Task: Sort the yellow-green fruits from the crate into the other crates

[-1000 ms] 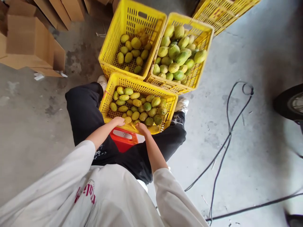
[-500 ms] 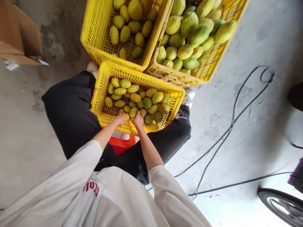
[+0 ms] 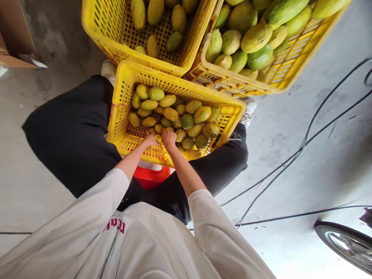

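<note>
- Noted left hand [image 3: 150, 140] and right hand [image 3: 169, 138] down inside near crate [image 3: 203, 91], close to slotted wall [image 3: 151, 157] on near side.
- Located small yellow fruit [image 3: 157, 138] in same crate, between both hands, toward near side.
- Cannot tell grip on either side: fingers curled down among fruit, with tips hidden; possibly holding, possibly only resting.
- To handle well: cup from opposite sides with finger pads, not nails; press lightly, skin probably easy to bruise.
- Free one piece at a time; if lifting, go straight up first, to avoid scraping neighbouring fruit [image 3: 180, 135] or slots.
- On small yellow fruit: nearly round in outline from above, so long axis uncertain; cannot tell stem end from tip.
- Just beyond, saw middle fruit [image 3: 171, 114] lying mostly crosswise, right end slightly nearer.
- Farther right, saw larger fruit [image 3: 202, 114] slanting, right end farther away.
</note>
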### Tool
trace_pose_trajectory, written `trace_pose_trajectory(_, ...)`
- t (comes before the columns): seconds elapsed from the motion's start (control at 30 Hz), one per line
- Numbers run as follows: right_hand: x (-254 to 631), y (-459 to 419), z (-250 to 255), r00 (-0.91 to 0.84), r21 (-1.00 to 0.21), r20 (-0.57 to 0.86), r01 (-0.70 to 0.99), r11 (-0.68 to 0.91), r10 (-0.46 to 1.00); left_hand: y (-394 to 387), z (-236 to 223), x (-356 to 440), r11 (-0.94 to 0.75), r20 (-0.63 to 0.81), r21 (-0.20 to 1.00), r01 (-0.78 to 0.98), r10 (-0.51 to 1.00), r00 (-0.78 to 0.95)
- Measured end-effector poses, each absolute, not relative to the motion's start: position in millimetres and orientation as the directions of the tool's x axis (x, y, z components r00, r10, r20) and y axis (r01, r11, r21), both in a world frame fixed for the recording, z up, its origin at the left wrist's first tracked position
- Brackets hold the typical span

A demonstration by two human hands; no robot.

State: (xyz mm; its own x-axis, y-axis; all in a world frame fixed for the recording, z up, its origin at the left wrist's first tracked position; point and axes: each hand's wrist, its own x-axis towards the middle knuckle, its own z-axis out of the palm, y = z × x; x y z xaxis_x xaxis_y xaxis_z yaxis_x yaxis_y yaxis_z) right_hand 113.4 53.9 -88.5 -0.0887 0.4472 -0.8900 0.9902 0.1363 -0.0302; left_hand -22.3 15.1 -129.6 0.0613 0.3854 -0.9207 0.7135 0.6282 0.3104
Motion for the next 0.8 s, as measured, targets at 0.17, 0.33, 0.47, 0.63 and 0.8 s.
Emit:
trace_pose_trajectory(0.17, 120, 68, -87, -0.18, -0.099, -0.861, 0.976, 0.192, 0.475, 21, -122, -28, 0.661, -0.919, 0.293, 0.691, 0.394, 0.013)
trace_pose_trajectory(0.33, 129, 70, -87, -0.308, -0.199, -0.766, 0.948, 0.249, 0.564, 24, -111, -45, 0.722, -0.892, 0.305, 0.621, 0.445, -0.079)
trace_pose_trajectory(0.47, 139, 61, -100, -0.345, -0.297, -0.753, 0.938, 0.179, 0.56, 30, -104, -59, 0.791, -0.877, 0.344, 0.506, 0.463, -0.129)
trace_pose_trajectory(0.63, 146, 53, -115, -0.337, -0.384, -0.741, 0.922, 0.046, 0.581, 43, -94, -64, 0.827, -0.841, 0.465, 0.315, 0.524, -0.136)
trace_pose_trajectory(0.8, 136, 65, -115, -0.328, -0.538, -0.663, 0.834, -0.124, 0.673, 73, -76, -65, 0.762, -0.736, 0.647, 0.018, 0.631, -0.246)
